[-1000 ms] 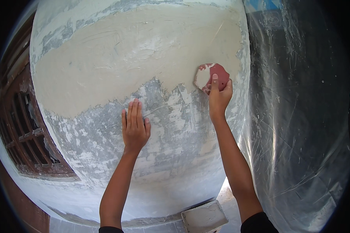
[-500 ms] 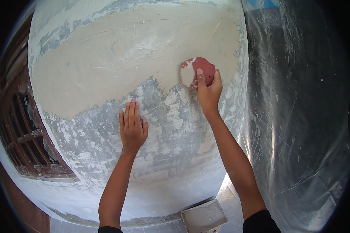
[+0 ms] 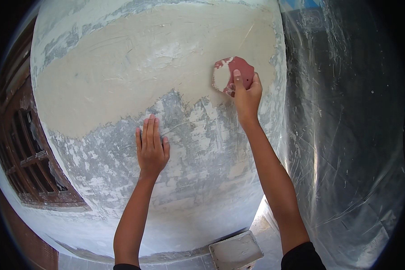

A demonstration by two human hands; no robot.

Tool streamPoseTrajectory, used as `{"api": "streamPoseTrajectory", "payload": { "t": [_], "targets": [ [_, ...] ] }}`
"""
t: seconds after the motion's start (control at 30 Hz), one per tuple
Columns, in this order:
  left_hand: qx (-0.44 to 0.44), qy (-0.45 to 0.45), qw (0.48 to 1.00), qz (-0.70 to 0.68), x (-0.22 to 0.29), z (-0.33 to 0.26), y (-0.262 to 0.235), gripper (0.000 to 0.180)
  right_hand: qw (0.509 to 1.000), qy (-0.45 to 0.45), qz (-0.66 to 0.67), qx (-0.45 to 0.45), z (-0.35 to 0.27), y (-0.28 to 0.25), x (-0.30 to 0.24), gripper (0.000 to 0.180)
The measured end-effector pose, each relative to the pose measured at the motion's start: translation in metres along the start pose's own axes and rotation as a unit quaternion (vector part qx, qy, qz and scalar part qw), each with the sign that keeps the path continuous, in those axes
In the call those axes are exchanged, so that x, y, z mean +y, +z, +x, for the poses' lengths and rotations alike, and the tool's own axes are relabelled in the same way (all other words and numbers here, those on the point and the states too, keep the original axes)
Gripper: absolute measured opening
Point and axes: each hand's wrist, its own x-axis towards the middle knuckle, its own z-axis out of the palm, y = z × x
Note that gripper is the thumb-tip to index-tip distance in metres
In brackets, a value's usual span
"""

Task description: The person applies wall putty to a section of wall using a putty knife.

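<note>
My right hand (image 3: 248, 96) grips a red plastic putty spreader (image 3: 244, 66), thumb on its face. Cream putty (image 3: 221, 77) coats the spreader's left part, and the tool lies against the upper right of the wall (image 3: 135, 180). Around it spreads a broad band of smooth beige putty (image 3: 121, 67) with a ragged lower edge. Below that edge, my left hand (image 3: 151, 148) rests flat on the patchy grey and white surface, fingers outstretched and holding nothing.
A brown wooden window with bars (image 3: 36, 157) is on the left. Clear plastic sheeting (image 3: 342, 148) hangs along the right, over something dark. On the floor at the wall's foot stands a shallow rectangular tub (image 3: 236, 251) with pale putty inside.
My right hand and the spreader have moved slightly up and to the right over the putty band. My left hand stays on nearly the same spot of the wall.
</note>
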Motion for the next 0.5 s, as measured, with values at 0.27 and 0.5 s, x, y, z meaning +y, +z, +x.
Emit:
{"api": "streamPoseTrajectory", "payload": {
  "t": [0.27, 0.5],
  "targets": [
    [-0.002, -0.002, 1.000, -0.001, 0.002, 0.000, -0.001, 0.053, 0.989, 0.054, -0.044, 0.128, 0.024, -0.024, 0.005, 0.027],
    [-0.007, -0.004, 1.000, 0.006, 0.000, -0.002, -0.001, 0.053, 0.978, -0.141, -0.097, -0.119, -0.020, 0.036, -0.010, 0.031]
  ]
}}
